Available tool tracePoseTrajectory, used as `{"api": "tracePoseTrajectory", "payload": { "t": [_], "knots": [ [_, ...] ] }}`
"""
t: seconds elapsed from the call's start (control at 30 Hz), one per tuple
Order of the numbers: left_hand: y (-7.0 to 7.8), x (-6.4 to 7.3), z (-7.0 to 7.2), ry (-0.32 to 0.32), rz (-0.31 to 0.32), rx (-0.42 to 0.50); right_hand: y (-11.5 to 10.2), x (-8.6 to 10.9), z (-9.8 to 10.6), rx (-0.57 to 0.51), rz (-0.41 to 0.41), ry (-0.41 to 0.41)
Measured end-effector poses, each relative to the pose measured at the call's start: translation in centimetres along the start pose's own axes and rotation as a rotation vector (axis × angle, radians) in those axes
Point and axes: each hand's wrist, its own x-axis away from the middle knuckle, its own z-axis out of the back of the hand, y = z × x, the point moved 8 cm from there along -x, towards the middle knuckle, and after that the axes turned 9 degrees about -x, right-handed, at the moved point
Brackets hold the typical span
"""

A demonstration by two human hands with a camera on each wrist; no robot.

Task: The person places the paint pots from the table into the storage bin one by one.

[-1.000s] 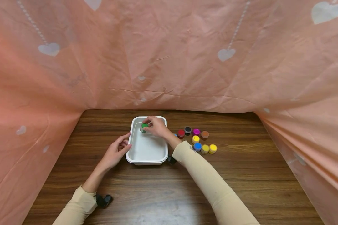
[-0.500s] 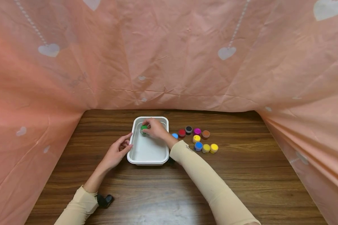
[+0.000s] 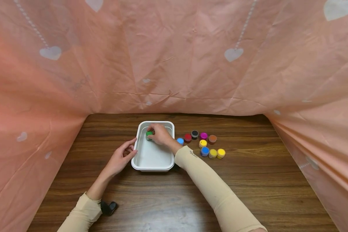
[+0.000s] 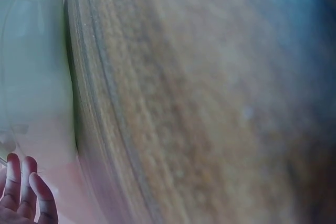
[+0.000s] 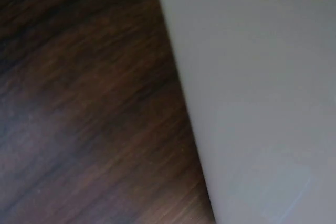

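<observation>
My right hand [image 3: 162, 134] reaches into a white rectangular tray [image 3: 153, 159] and pinches a small paint pot with a green lid [image 3: 149, 135] near its far left corner. At the tray's left side, my left hand [image 3: 119, 159] touches the rim with thumb and fingertips, its fingers loosely bent. The left wrist view shows those fingers [image 4: 27, 187] beside the tray's pale outer wall [image 4: 37, 66]. Only a blurred pale surface [image 5: 252, 87] and wood fill the right wrist view; the right hand is out of it.
Right of the tray stand several paint pots: light blue [image 3: 180, 141], red [image 3: 187, 138], black [image 3: 194, 134], magenta [image 3: 203, 136], brown [image 3: 212, 139], blue [image 3: 204, 151], olive [image 3: 213, 153] and yellow ones [image 3: 221, 153]. A pink curtain [image 3: 174, 80] encloses the wooden table [image 3: 150, 199].
The right hand has lowered slightly towards me inside the tray with the green-lidded pot. The light blue pot shows more fully beside the forearm. The left hand has kept its place at the rim.
</observation>
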Motion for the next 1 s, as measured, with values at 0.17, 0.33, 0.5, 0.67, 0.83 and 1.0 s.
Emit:
{"api": "tracePoseTrajectory", "payload": {
  "t": [0.17,0.33,0.5,0.67,0.83,1.0],
  "knots": [
    [-0.09,0.03,0.04,0.005,-0.013,-0.009,0.11,-0.02,-0.25,0.025,-0.005,-0.003],
    [-0.08,0.13,0.07,0.005,-0.011,-0.014,0.09,0.01,-0.41,0.04,-0.002,-0.011],
    [-0.14,0.15,0.11,0.003,-0.013,-0.033,0.1,0.03,-0.57,0.058,0.0,-0.023],
    [-0.28,0.08,0.1,0.007,-0.013,-0.035,0.11,0.01,-0.59,0.061,0.001,-0.026],
    [-0.15,0.1,0.02,0.005,-0.01,-0.025,0.23,-0.04,-0.66,0.065,-0.004,-0.03],
    [0.01,0.06,-0.07,-0.002,-0.01,-0.013,0.46,-0.09,-0.71,0.076,-0.018,-0.037]
  ]
}}
